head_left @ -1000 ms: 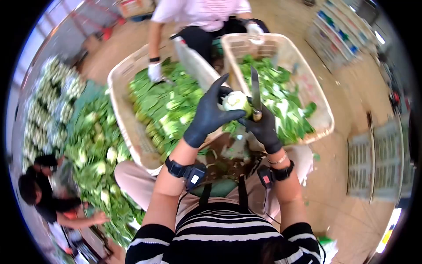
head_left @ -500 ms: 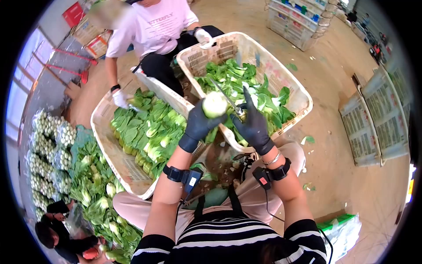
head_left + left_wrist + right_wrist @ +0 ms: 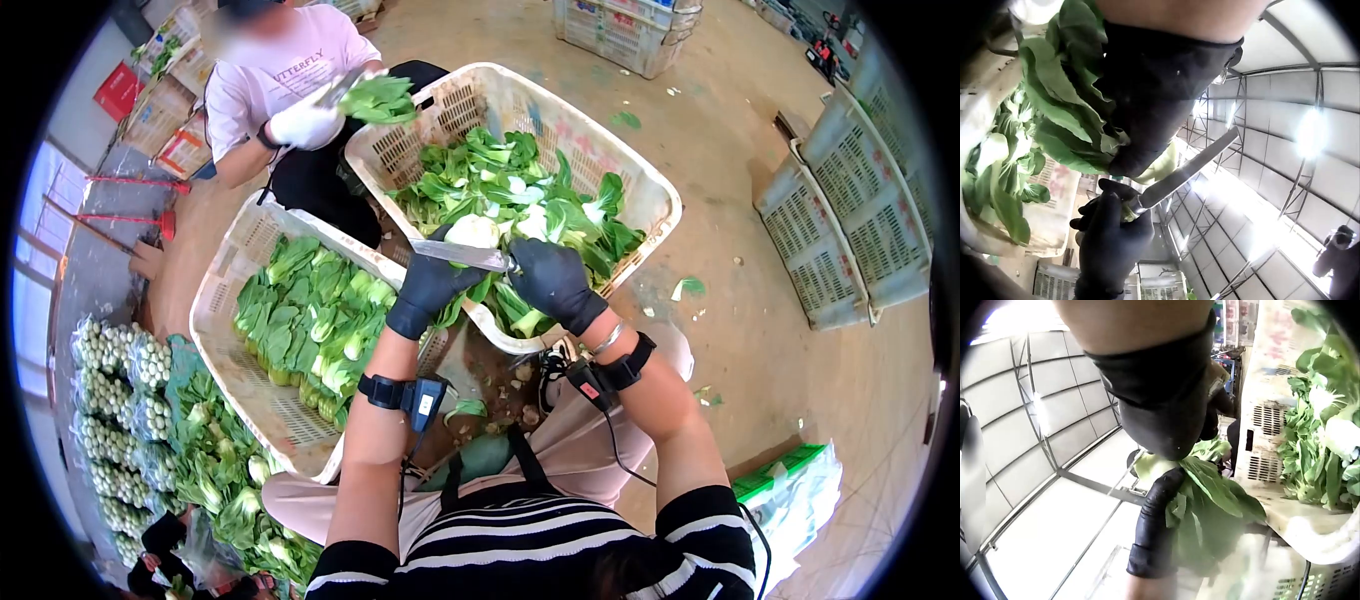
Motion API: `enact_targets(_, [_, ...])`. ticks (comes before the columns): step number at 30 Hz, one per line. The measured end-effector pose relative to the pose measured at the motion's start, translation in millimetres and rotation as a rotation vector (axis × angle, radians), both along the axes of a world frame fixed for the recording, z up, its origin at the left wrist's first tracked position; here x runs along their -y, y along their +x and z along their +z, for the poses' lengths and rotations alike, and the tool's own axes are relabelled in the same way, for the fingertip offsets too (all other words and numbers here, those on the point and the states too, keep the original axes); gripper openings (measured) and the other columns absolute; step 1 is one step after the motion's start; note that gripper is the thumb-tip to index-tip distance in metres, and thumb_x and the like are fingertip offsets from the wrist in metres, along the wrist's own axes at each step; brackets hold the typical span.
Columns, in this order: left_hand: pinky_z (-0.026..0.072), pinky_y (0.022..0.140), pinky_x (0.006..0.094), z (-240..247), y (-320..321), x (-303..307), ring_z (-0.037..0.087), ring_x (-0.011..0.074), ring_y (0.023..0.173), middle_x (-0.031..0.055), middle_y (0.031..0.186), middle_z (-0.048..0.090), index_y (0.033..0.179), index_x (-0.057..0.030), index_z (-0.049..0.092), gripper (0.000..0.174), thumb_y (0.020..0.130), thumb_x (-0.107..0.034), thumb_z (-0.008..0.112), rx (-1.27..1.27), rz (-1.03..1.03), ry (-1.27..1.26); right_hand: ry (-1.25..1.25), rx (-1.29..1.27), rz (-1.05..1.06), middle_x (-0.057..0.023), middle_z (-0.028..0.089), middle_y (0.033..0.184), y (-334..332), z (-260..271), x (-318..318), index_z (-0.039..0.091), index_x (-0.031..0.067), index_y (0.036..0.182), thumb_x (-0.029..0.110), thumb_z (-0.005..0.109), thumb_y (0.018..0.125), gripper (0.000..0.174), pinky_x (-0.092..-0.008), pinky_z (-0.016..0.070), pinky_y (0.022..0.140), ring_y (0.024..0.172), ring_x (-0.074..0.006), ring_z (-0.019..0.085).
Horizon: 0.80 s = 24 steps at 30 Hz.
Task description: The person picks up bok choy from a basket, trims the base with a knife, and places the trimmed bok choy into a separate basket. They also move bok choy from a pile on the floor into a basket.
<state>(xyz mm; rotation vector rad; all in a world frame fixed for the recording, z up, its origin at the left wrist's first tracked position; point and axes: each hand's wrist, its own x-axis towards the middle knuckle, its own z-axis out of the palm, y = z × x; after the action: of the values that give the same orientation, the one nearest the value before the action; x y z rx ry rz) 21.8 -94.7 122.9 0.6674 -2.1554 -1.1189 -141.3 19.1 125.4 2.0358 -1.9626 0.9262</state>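
Note:
Black-gloved, my left hand [image 3: 433, 284] grips a bok choy whose pale cut base [image 3: 473, 232] faces up, its leaves [image 3: 1060, 112] spilling past the hand in the left wrist view. My right hand [image 3: 550, 281], also gloved in black, holds a knife by its handle. The knife's blade [image 3: 462, 255] lies across the near side of the base in the head view; whether it touches is unclear. In the left wrist view the right hand [image 3: 1113, 237] has its fingers curled round the handle. The right wrist view shows the left hand [image 3: 1159, 525] around the stalk.
A crate [image 3: 655, 215] of loose leaves stands beyond my hands; another crate [image 3: 215, 300] at left holds rows of bok choy. A person [image 3: 290, 90] sits opposite with a leafy bunch [image 3: 378, 99]. Piled greens [image 3: 220, 480] lie at left, stacked crates [image 3: 815, 240] at right.
The knife has swung from pointing away to lying across the base, pointing left. My hands appear lower-left than half a second ago. The person opposite has raised a leafy bunch from the left crate.

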Motion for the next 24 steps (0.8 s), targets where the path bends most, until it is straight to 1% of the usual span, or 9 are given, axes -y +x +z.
enact_targets(4, [0.0484,0.077,0.0323,7,-8,7,0.061,0.0203,0.085,0.0125,0.095,0.063,0.108,0.0011,0.053,0.062,0.057,-0.025,0.078,0.180,0.018,-0.076,0.106,0.069,-0.101,-0.0108,0.059,0.067,-17,-10,8,0.056,0.0089,0.080,0.019,0.054,0.074,0.012,-0.0398,0.0462,0.052,0.061,-0.0291,0.060])
enact_targets(8, [0.0488,0.076,0.0327,33,-13,-3,0.062,0.0206,0.085,0.0123,0.094,0.063,0.107,-0.0004,0.052,0.062,0.057,-0.024,0.078,-0.075,0.196,-0.111,0.681,0.094,-0.317,-0.0192,0.062,0.077,-107,-54,7,0.065,0.0055,0.074,0.018,0.051,0.074,0.018,-0.0423,0.0494,0.067,0.072,-0.0357,0.061])
enact_targets(11, [0.0476,0.078,0.0325,31,-15,7,0.060,0.0210,0.090,0.0128,0.098,0.061,0.109,0.0011,0.049,0.065,0.058,-0.026,0.079,-0.018,0.167,-0.161,0.486,0.118,-0.446,-0.0192,0.062,0.073,-103,-40,-4,0.065,0.0048,0.073,0.019,0.053,0.074,0.018,-0.0426,0.0491,0.067,0.071,-0.0353,0.061])
enact_targets(14, [0.0467,0.080,0.0329,7,-16,9,0.059,0.0216,0.089,0.0141,0.098,0.060,0.113,0.0027,0.045,0.072,0.059,-0.030,0.080,0.027,0.152,0.060,0.217,0.304,-0.244,-0.0199,0.062,0.071,-64,-8,-2,0.062,0.0004,0.084,0.030,0.063,0.074,0.032,-0.0417,0.0477,0.062,0.068,-0.0322,0.062])
enact_targets(16, [0.0465,0.080,0.0334,-9,-22,5,0.059,0.0224,0.091,0.0149,0.101,0.059,0.116,0.0032,0.042,0.078,0.058,-0.031,0.081,-0.019,0.142,0.180,0.406,1.038,0.028,-0.0180,0.062,0.070,-37,23,3,0.059,-0.0012,0.097,0.038,0.067,0.072,0.047,-0.0387,0.0475,0.061,0.067,-0.0281,0.063])
enact_targets(18, [0.0469,0.079,0.0340,-14,-28,-4,0.058,0.0247,0.092,0.0160,0.104,0.058,0.119,0.0036,0.040,0.082,0.057,-0.031,0.081,0.003,0.153,0.142,0.352,0.991,0.138,-0.0173,0.063,0.074,-17,28,7,0.056,-0.0012,0.107,0.041,0.070,0.070,0.058,-0.0356,0.0479,0.063,0.068,-0.0259,0.063])
enact_targets(20, [0.0433,0.086,0.0361,-22,-29,-9,0.055,0.0286,0.099,0.0188,0.108,0.055,0.122,0.0023,0.038,0.085,0.058,-0.032,0.080,-0.034,-0.018,-0.282,0.017,0.510,0.124,-0.0198,0.063,0.083,-14,1,20,0.056,-0.0013,0.107,0.038,0.071,0.069,0.057,-0.0344,0.0486,0.069,0.073,-0.0291,0.063])
enact_targets(22, [0.0370,0.094,0.0344,5,-16,-10,0.048,0.0234,0.110,0.0167,0.120,0.049,0.130,0.0024,0.032,0.086,0.065,-0.033,0.077,0.131,-0.218,-0.131,0.191,0.659,0.148,-0.0193,0.063,0.082,-26,-5,25,0.059,-0.0010,0.101,0.036,0.071,0.069,0.050,-0.0342,0.0486,0.068,0.072,-0.0276,0.063])
enact_targets(24, [0.0333,0.097,0.0331,18,-1,4,0.040,0.0198,0.117,0.0136,0.128,0.044,0.132,0.0021,0.030,0.072,0.078,-0.028,0.066,0.264,-0.338,0.391,0.455,0.987,0.238,-0.0094,0.061,0.060,-33,19,17,0.064,0.0002,0.089,0.027,0.068,0.075,0.031,-0.0262,0.0468,0.049,0.048,-0.0134,0.058])
